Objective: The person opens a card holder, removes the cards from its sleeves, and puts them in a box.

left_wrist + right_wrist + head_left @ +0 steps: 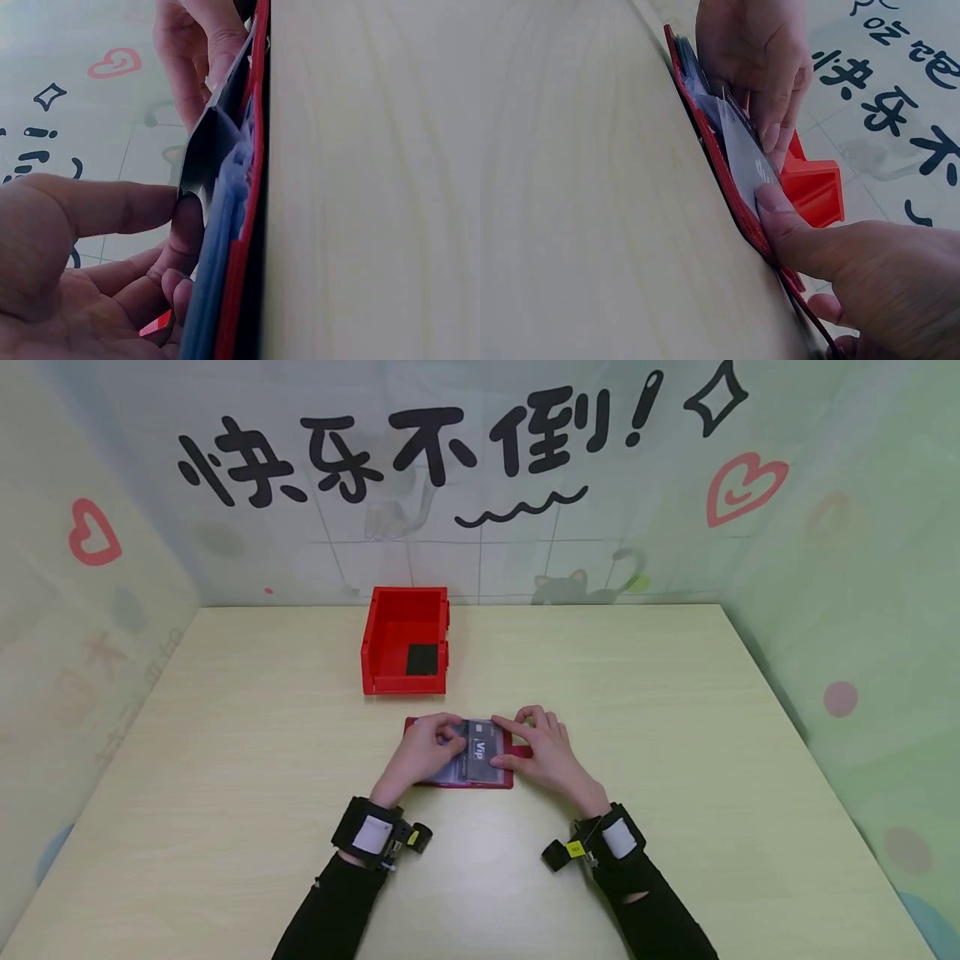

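A red card holder (495, 787) lies spread on the table with clear plastic sleeves (238, 169) inside. A dark grey card (480, 747) printed "Vip" sits at its right-hand sleeve, one edge lifted from the layers below. My left hand (429, 747) pinches the card's left edge between thumb and forefinger, as the left wrist view shows. From the other side my right hand (543, 750) grips the holder's right part, its thumb (776, 206) pressed over the sleeve and card and its forefinger at the top edge. The card's lower end is hidden inside the sleeve.
Behind the holder stands a red open bin (405, 685) with a flat black square (422, 660) in it. The pale wooden table (225, 760) ends at a printed backdrop (300, 552) at the back and sides. Both wrists wear black camera straps.
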A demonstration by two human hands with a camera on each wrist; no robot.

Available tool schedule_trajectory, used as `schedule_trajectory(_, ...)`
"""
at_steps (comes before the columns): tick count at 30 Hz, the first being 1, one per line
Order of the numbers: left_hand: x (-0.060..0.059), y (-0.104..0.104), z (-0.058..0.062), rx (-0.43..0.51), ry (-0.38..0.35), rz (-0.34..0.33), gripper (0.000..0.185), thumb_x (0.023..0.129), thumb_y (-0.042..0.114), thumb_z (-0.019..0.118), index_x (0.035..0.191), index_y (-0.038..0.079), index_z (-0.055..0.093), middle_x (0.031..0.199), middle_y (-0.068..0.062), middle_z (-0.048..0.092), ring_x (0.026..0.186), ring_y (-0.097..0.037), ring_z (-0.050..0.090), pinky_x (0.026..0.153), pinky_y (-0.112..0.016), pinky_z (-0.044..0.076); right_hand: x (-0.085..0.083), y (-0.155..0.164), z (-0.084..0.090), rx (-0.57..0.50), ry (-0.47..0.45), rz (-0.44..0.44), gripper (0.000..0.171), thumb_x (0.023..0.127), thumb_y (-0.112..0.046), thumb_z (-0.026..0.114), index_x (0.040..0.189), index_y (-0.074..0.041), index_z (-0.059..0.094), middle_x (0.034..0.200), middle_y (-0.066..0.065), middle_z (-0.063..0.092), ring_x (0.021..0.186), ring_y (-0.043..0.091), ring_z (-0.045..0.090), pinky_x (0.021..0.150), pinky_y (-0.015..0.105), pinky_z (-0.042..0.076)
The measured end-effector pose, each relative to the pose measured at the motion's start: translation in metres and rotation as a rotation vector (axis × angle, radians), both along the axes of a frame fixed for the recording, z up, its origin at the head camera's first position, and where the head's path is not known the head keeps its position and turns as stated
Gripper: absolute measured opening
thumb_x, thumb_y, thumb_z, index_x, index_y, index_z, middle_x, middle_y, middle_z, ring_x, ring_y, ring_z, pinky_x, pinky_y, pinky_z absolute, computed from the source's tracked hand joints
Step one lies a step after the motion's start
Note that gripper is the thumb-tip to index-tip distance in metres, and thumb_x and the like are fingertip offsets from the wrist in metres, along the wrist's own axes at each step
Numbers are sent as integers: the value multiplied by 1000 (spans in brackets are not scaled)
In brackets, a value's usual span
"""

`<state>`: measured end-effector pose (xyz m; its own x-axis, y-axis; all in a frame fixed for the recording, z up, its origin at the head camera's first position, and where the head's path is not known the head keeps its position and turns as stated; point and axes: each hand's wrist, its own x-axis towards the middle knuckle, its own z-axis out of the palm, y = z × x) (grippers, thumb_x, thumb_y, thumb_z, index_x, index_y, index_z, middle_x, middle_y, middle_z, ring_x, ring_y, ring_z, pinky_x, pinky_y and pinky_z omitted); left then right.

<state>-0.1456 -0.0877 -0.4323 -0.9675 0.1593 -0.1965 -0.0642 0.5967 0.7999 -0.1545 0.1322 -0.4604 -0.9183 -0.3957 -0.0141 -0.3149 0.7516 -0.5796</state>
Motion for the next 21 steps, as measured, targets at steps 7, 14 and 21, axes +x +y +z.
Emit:
schedule_trajectory(7,0,-1,-2,6,-2,9,41,91,21,74,125,0,63,93,-11,69,81,-19,56,70,-24,43,0,-1,0,-5,-1,1,68,83,-39,81,144,-22,57,122,10,43,109,29,38,90,40,28)
schedule_trajectory(14,0,-5,0,9,-24,33,34,92,17,73,120,0,62,96,-12,74,91,-22,60,82,-33,50,0,0,0,-3,-11,-8,67,83,-37,81,144,-23,57,122,9,43,110,29,38,93,40,28)
schedule_trajectory(21,0,-12,3,19,-60,74,36,94,13,69,127,-1,61,101,-16,75,99,-27,63,85,-36,53,0,1,-1,-10,-4,-3,65,83,-37,81,143,-21,58,121,10,44,112,29,39,94,42,30)
